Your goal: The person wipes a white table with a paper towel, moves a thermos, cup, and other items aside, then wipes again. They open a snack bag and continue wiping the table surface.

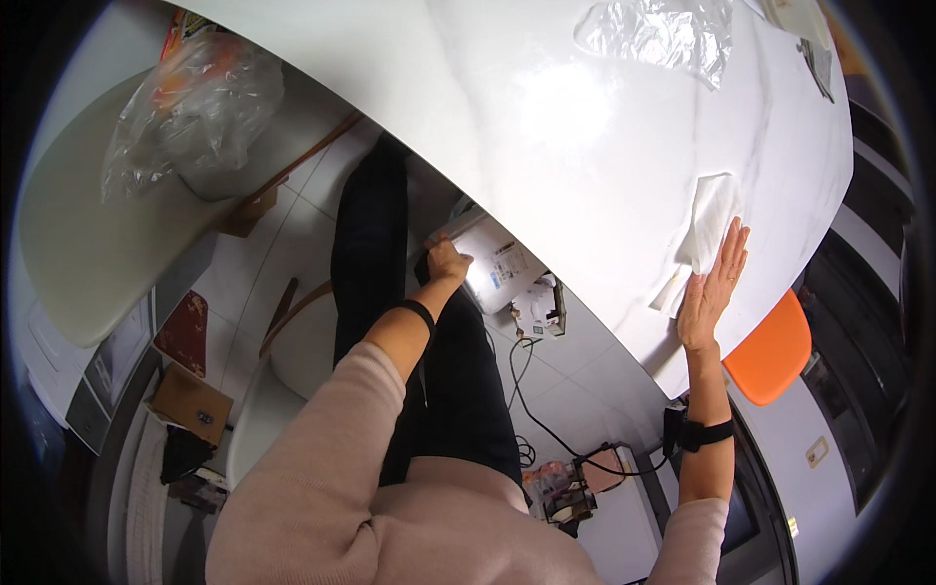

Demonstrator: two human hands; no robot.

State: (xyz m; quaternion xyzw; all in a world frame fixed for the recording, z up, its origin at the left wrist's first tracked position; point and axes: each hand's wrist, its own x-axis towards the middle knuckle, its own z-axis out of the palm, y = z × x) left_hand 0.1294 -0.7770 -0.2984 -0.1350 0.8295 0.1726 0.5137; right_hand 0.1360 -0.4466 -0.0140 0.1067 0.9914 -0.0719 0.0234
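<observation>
My right hand [708, 301] lies on the white marble-patterned table [512, 161], fingers stretched out and thumb apart. A crumpled white tissue or cloth [711, 219] touches its thumb and fingers, and part of it may be under the hand. Below the table edge, my left hand [447, 259] is at my knee with its fingers curled. It meets the edge of a white package [493, 267] that bears a label with writing. Whether those fingers grip the package or only rest there I cannot tell. The table edge hides part of the package.
Clear crinkled plastic film [662, 36] lies at the table's far side. A plastic bag [197, 110] sits on a pale chair [95, 241] at left. An orange seat [771, 355] is at right. A black cable [563, 439] hangs below the table near my right forearm.
</observation>
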